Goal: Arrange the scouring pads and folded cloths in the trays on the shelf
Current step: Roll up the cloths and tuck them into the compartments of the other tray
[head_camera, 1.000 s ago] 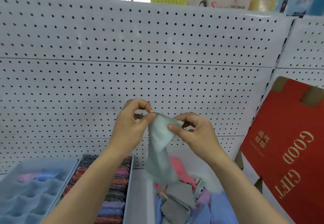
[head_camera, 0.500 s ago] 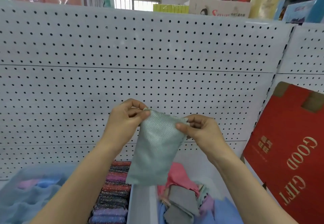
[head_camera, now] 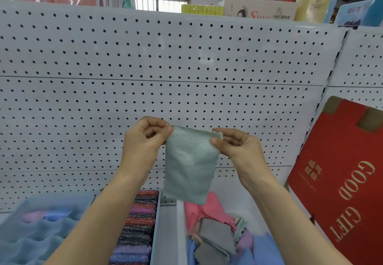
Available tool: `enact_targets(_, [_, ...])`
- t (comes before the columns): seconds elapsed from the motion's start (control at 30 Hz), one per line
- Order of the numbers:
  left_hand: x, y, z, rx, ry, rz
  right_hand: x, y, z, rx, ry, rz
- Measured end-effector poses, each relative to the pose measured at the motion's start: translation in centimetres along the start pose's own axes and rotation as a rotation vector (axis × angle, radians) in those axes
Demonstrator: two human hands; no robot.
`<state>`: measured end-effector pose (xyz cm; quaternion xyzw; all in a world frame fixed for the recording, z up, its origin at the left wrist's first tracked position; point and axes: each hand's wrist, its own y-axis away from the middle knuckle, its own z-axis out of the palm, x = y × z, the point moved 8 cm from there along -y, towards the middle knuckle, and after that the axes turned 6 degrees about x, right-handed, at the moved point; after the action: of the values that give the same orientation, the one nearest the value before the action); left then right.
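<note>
Divided tray, scouring pads bottom left. Left hand pinches the top left corner of the grey-green cloth, right hand the top right. Bunched a second ago, the cloth now hangs flat above the cloth pile. Probably ready for folding.

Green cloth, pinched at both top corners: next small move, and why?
Probably bring the left hand and right hand together to fold the green cloth in half: it hangs open and flat from its top corners, above the loose cloths, not yet compact enough to tray.
</note>
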<state>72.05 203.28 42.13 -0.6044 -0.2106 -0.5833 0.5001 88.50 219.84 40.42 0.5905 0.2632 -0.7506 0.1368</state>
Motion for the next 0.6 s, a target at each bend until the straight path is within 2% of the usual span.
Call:
enact_targets(0.13, [0.4, 0.2, -0.3, 0.011, 0.016, 0.021, -0.4, 0.1, 0.1, 0.010, -0.007, -0.015])
enact_targets(0.23, [1.0, 0.6, -0.3, -0.050, 0.058, 0.014, -1.0, 0.4, 0.4, -0.090, -0.072, -0.035])
enact_targets(0.33, [2.3, 1.2, 0.5, -0.255, 0.258, -0.048, -2.5, 1.5, 1.5, -0.380, -0.275, -0.019])
enact_targets(0.4, [3.6, 1.8, 1.9, -0.433, 0.293, -0.073, -3.6, 2.5, 3.2, -0.551, -0.315, 0.021])
enact_targets(0.5, [4.0, 2.6, 3.9, -0.585, 0.239, -0.100, -3.9, 3.4, 5.7, -0.630, -0.232, -0.003])
enact_targets(0.6, [3.5, 3.3, 4.8, -0.644, 0.277, -0.153, -3.4, 4.1, 7.2, -0.629, -0.307, 0.069])
